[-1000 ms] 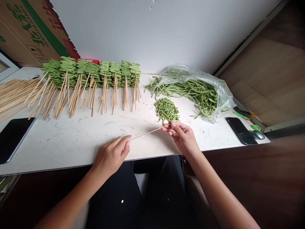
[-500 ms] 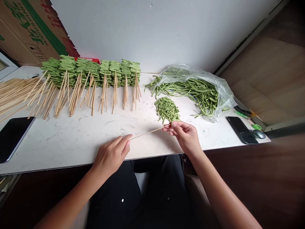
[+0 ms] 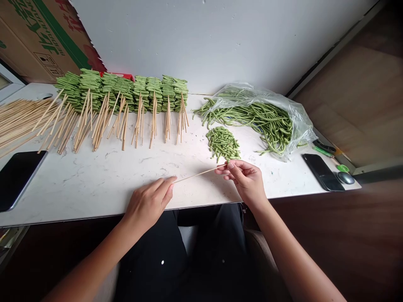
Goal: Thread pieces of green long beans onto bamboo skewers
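Note:
A thin bamboo skewer (image 3: pixel 199 173) slants up to the right between my two hands, just above the white tabletop (image 3: pixel 126 184). My left hand (image 3: pixel 151 197) is closed on its lower end, thumb and fingers pinched together. At the skewer's other end, my right hand (image 3: pixel 247 180) is closed in a pinch with a short green bean piece (image 3: pixel 228 160) at the fingertips, mostly hidden by them. Just beyond the right fingers lies a small heap of cut green bean pieces (image 3: pixel 223 142).
Stacked skewered beans (image 3: pixel 145 94) line the back left, handles toward me. Loose skewers (image 3: pixel 19 121) and a phone (image 3: pixel 22 176) lie left. Long beans (image 3: pixel 267 119) fill a clear plastic bag (image 3: pixel 302 126) at right, near another phone (image 3: pixel 323 172). A cardboard box (image 3: pixel 37 42) stands far left.
Both hands keep the same hold on the skewer and bean piece. The view has shifted slightly; otherwise the things on the table look the same.

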`<state>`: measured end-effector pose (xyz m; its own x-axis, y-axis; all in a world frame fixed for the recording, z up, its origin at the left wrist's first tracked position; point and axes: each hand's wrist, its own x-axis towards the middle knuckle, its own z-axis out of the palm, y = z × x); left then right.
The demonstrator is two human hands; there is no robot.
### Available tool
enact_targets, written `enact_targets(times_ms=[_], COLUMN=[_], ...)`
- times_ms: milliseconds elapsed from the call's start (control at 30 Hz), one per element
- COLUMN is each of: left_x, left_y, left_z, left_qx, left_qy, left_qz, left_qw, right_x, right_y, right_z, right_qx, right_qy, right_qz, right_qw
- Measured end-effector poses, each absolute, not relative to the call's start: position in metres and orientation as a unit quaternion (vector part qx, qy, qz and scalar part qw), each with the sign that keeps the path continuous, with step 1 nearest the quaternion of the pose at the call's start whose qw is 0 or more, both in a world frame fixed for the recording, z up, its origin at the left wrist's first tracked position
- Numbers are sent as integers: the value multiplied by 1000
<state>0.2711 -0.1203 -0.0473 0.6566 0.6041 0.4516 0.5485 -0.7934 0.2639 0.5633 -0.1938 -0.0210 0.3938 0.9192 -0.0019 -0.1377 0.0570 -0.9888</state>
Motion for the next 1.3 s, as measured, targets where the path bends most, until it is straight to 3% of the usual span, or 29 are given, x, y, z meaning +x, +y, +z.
enact_targets(times_ms=[333,567,1300], left_x=[268,270,264], left_y=[-118,-118,-119], left_z=[-49,-46,-56], left_qx=[906,845,866], left_qy=[293,338,288], left_qz=[290,397,394], left_qw=[89,117,113], right_x=[557,558,524], right_y=[-195,-194,-208], right_z=[-17,-17,0], right_qx=[-531,-533,-552], right_qy=[-378,-344,-386], right_qz=[418,410,337], right_qw=[633,655,657])
